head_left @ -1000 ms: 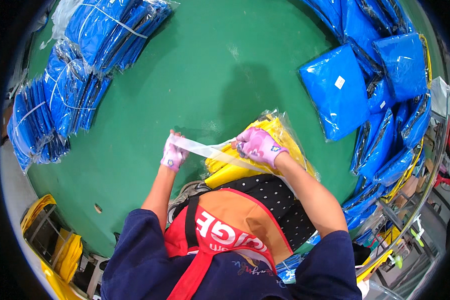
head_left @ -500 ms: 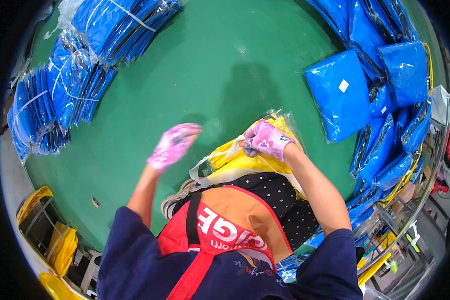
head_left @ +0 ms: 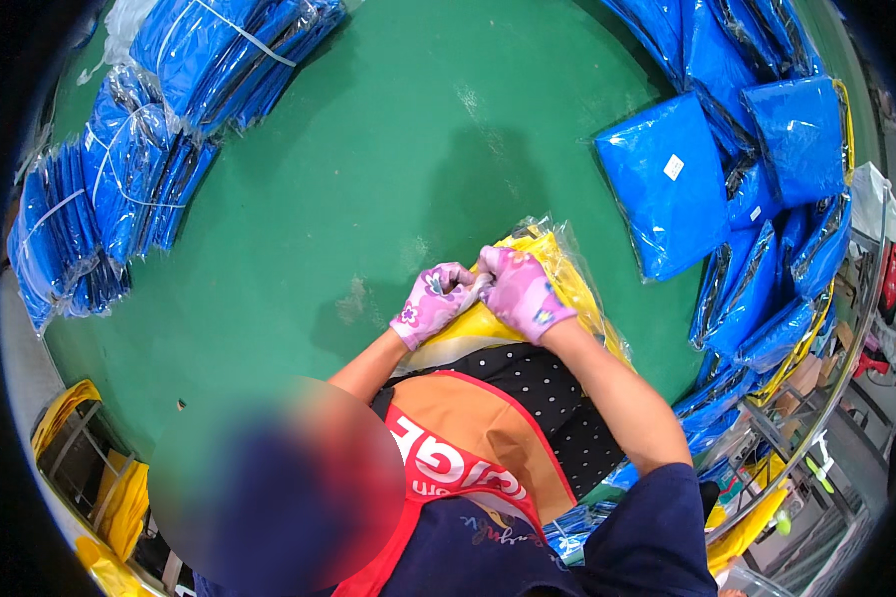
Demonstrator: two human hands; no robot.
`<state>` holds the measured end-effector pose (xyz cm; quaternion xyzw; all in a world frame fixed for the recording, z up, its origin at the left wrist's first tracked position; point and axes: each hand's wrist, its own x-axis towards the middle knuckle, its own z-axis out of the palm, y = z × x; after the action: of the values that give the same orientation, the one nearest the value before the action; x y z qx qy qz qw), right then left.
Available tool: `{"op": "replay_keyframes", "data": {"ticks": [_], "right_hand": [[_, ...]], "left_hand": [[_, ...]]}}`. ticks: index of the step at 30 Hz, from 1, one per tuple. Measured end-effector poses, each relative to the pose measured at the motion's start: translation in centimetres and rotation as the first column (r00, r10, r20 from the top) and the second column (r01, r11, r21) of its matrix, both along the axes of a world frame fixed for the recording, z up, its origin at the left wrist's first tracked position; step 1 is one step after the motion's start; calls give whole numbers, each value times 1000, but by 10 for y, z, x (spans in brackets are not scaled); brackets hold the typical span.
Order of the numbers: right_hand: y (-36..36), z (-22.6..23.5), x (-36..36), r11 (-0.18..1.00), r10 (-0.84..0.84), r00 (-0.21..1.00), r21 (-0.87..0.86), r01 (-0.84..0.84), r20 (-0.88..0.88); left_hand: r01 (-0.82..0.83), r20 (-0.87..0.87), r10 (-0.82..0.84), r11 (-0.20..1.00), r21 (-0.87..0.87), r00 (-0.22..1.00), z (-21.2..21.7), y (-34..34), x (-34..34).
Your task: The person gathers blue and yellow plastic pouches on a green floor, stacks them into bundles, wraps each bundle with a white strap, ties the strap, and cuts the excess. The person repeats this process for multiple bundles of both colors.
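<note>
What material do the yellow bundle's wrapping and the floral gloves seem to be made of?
The wrapping: probably thin clear plastic film, glossy; it shows bright glints and crinkled, see-through edges.
The floral gloves: apparently soft fabric, matte; they bend without shine. The exact fibre cannot be told.

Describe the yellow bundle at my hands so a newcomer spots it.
On the green floor, look beyond the black polka-dot cloth. There, by your left hand and right hand, is a plastic-wrapped bundle, yellow where the neighbouring packages are blue.

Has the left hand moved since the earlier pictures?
Yes. Judged against the large labelled blue package, the left hand has moved right, toward it, and is now beside the right hand.
</note>
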<state>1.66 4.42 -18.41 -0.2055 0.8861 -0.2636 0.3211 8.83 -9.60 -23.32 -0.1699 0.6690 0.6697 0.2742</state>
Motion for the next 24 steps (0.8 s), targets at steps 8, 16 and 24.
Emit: {"op": "replay_keyframes", "data": {"ticks": [8,16,24], "right_hand": [[7,-14,12,997,36,963,-56,-52,-265],[9,-17,9,994,106,959,-1,-110,-262],[17,-4,20,970,227,954,-39,-239,-197]], "left_hand": [[46,52,-67,945,325,996,-16,-22,-10],[-346,110,328,888,303,938,-18,-14,-26],[-141,-364,-132,760,-634,922,-38,-24,-37]]}}
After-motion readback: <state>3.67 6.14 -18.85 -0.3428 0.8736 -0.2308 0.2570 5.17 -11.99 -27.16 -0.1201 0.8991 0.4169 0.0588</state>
